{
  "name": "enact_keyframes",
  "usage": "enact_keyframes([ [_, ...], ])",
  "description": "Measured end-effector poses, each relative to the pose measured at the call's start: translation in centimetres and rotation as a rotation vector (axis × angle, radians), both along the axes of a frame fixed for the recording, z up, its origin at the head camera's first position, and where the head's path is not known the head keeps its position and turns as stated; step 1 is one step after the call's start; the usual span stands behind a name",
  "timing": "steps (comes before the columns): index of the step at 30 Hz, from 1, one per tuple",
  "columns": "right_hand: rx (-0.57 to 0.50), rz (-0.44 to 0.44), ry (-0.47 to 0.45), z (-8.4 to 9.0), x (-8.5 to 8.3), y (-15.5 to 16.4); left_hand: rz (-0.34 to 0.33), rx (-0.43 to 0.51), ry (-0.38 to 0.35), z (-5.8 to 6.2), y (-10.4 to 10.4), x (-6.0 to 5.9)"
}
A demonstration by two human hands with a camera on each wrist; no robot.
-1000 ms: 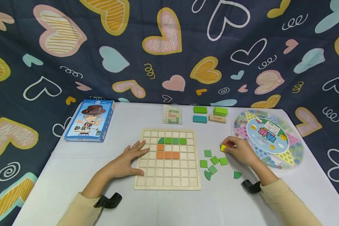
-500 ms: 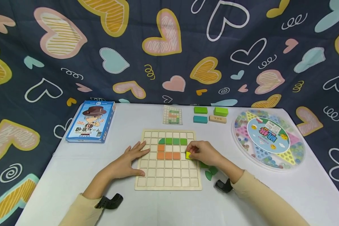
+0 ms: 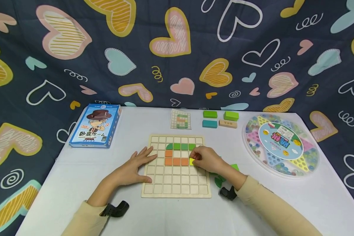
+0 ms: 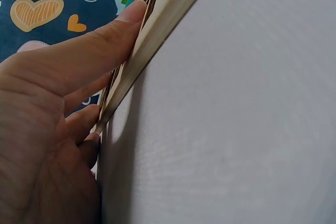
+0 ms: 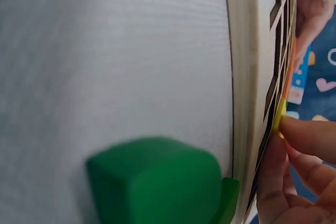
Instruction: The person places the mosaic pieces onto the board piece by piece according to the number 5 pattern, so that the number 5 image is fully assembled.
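My left hand [image 3: 132, 168] rests with spread fingers along the left edge of a wooden grid board [image 3: 177, 189]; in the left wrist view its thumb [image 4: 100, 48] lies on the board's rim. Between thumb and fingertips my right hand [image 3: 207, 160] pinches a yellow square tile [image 3: 191, 162] at the grid, directly right of a row of orange tiles [image 3: 176, 161]. The right wrist view shows this yellow tile [image 5: 280, 114] down at the board's surface, partly covered by the fingers. A row of green tiles [image 3: 177, 146] with one rounded end sits higher on the grid.
Loose green tiles [image 3: 219, 182] lie right of the board, partly under my right forearm. Behind stand a pattern card [image 3: 180, 119] and several small blocks [image 3: 210, 124]. A blue game box [image 3: 95, 126] is at the left, a round marble game [image 3: 280, 141] at the right.
My right hand has carried the yellow tile leftward from beside the round marble game to the board, then slightly further left up to the orange row. The left hand has stayed in place.
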State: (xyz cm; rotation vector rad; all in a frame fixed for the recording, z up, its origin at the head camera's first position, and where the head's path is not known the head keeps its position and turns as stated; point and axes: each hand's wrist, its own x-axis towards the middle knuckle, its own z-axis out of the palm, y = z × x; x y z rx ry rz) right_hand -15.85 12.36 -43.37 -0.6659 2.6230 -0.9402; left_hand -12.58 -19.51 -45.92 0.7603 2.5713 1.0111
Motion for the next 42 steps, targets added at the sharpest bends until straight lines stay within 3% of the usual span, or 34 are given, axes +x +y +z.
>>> enact_keyframes([
  [5,-0.029,0.028,-0.017,0.0,-0.3,0.3,0.01,-0.001,-0.015,-0.1,-0.1,0.0],
  [12,-0.089,-0.058,-0.006,0.8,-1.1,4.4,0.01,-0.011,-0.019,0.0,-0.1,0.2],
  [20,0.081,-0.032,0.024,0.4,-0.4,8.6,0.008,-0.018,-0.036,0.5,-0.2,0.1],
  [28,0.182,-0.044,0.12,0.2,-0.3,7.9,0.006,-0.017,-0.041,0.2,-0.2,-0.2],
  [33,0.229,-0.094,0.116,0.2,0.0,7.9,0.003,-0.014,-0.04,0.0,-0.1,-0.2],
  [38,0.179,-0.11,0.12,-0.1,0.2,8.0,0.007,-0.018,-0.045,0.1,0.0,-0.2],
  [42,0.076,-0.063,0.134,0.4,1.4,6.8,0.007,-0.017,-0.043,0.1,-0.1,-0.1],
])
